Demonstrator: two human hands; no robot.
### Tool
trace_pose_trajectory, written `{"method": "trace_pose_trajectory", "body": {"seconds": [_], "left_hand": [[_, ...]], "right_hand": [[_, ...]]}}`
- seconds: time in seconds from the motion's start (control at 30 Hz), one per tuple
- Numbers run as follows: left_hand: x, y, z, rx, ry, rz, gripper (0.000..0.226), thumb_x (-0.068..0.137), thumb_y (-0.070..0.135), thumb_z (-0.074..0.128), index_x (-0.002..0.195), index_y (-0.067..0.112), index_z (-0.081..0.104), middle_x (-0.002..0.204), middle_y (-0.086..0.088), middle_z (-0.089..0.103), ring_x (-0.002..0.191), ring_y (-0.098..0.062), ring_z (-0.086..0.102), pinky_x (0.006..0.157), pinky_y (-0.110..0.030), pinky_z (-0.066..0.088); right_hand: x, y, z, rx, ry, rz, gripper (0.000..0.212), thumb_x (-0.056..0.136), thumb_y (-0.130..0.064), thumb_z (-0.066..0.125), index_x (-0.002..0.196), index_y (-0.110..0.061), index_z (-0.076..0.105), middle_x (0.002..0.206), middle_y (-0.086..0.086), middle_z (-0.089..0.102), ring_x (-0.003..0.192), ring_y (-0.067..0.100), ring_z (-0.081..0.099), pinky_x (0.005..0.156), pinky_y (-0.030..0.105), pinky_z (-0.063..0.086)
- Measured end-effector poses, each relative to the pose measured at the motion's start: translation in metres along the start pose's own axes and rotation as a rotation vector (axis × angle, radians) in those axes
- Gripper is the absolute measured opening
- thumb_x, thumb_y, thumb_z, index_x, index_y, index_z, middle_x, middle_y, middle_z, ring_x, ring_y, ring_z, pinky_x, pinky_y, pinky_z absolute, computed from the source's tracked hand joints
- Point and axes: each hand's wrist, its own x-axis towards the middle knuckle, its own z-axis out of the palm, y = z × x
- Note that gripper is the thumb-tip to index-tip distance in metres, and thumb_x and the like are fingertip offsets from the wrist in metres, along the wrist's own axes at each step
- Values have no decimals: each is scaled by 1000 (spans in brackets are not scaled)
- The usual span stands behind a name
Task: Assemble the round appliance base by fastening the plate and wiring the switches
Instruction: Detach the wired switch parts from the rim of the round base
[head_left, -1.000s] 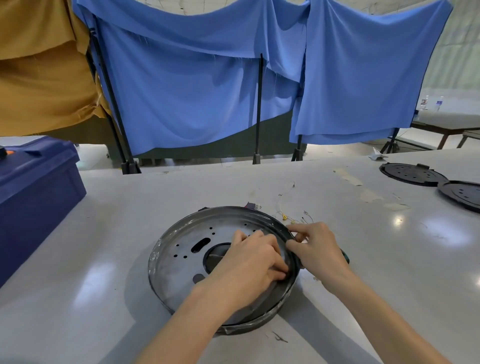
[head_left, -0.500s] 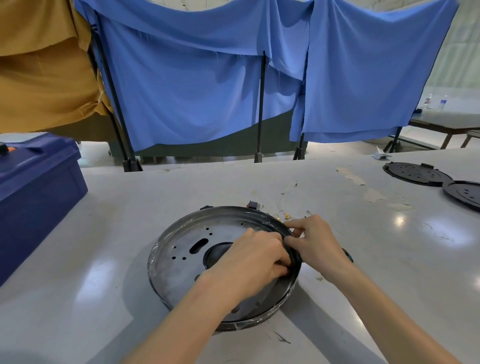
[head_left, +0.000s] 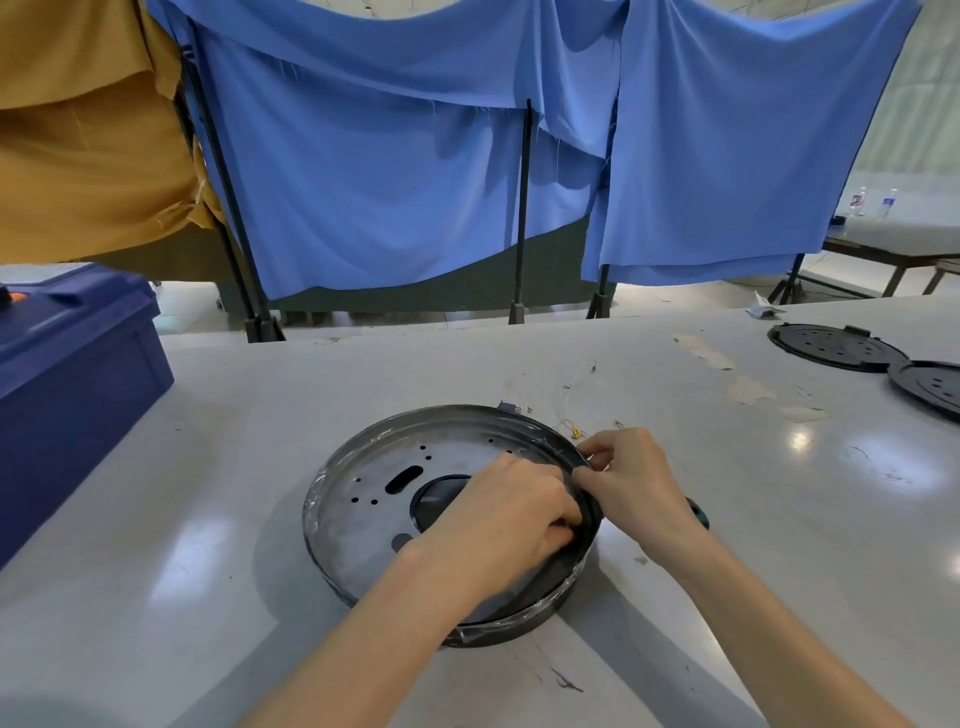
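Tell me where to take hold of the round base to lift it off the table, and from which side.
I'd take the base by its upright rim on the left, from above, thumb inside the wall, fingers outside. It lies flat, open side up, on the table, so only the rim offers a hold, and the left hand and right hand crowd its right edge.

The left hand (head_left: 514, 514) reaches inside the round base (head_left: 363, 499), its fingers (head_left: 561, 514) curled against the inner right wall; what they hold is hidden. Just across the rim, the right hand (head_left: 634, 483) has its fingers (head_left: 597, 460) pinching the edge from outside. Thin wires (head_left: 571, 410) lie on the worktop (head_left: 208, 467) just beyond the fingers. Two black discs (head_left: 831, 345) sit well to their right and a blue box (head_left: 67, 364) well to their left.
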Motion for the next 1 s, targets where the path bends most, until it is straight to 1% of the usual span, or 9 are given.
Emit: {"method": "trace_pose_trajectory", "body": {"seconds": [0.2, 0.33, 0.4, 0.53, 0.6, 0.7, 0.77, 0.83, 1.0], "left_hand": [[2, -5, 6, -100, 29, -15, 23, 94, 23, 56, 108, 17, 73, 110, 1, 64, 99, -20, 55, 74, -25, 31], [-1, -19, -1, -327, 116, -164, 30, 89, 33, 67, 117, 24, 70, 120, 5, 66, 111, -14, 57, 97, -33, 41], [-1, -40, -7, -195, 183, -307, 45, 92, 42, 60, 133, 25, 57, 138, 4, 54, 126, -16, 50, 109, -38, 34], [-2, -79, -9, 0, -56, -598, 75, 96, 48, 49, 154, 18, 12, 161, -7, 15, 149, -27, 11, 116, -51, 17], [4, -93, -7, -21, -143, -658, 81, 94, 50, 51, 154, 15, 7, 158, -12, 22, 145, -31, 18, 112, -53, 22], [14, -109, -10, 19, -148, -708, 69, 90, 54, 57, 140, 12, 34, 135, -13, 49, 123, -31, 47, 98, -44, 39], [17, -119, -11, 29, -121, -721, 48, 89, 53, 59, 112, 12, 51, 117, -11, 59, 103, -29, 55, 84, -38, 43], [17, -126, -9, -45, -100, -733, 39, 91, 49, 58, 91, 12, 51, 102, -11, 61, 90, -28, 56, 75, -36, 43], [16, -134, -4, -42, -60, -743, 29, 98, 40, 51, 86, 13, 51, 98, -11, 61, 90, -30, 56, 70, -34, 42]], "right_hand": [[3, 6, 2, -4, 64, 30, 9, 74, -1, 61, 76, -2, 69, 62, 16, 61, 61, 25, 46, 58, 31, 40], [2, 9, 1, 112, 49, 69, 15, 74, -2, 62, 72, -15, 70, 59, -6, 63, 61, 21, 57, 59, 31, 46], [1, 8, 0, 123, 42, 78, 19, 75, -5, 62, 72, -22, 69, 59, -15, 63, 64, 17, 58, 55, 26, 44], [0, 5, 0, 182, -5, 112, 21, 78, -3, 59, 75, -19, 73, 80, -4, 72, 68, 17, 63, 57, 25, 48], [0, 3, -1, 197, -13, 115, 22, 79, -3, 59, 75, -19, 73, 80, -4, 71, 66, 17, 63, 56, 25, 47], [0, 3, -2, 197, -25, 120, 23, 79, -4, 59, 76, -22, 72, 79, -7, 71, 69, 16, 65, 57, 25, 47], [2, 3, -1, 191, -29, 116, 25, 79, -4, 59, 73, -24, 72, 77, -12, 70, 71, 13, 66, 57, 23, 50], [2, 4, -1, 183, -34, 105, 26, 79, -4, 59, 70, -25, 71, 72, -16, 70, 68, 3, 65, 53, 16, 48], [6, 7, -2, 186, -62, 99, 24, 80, -4, 59, 75, -23, 73, 77, -17, 70, 68, 3, 65, 58, 21, 51]]}}
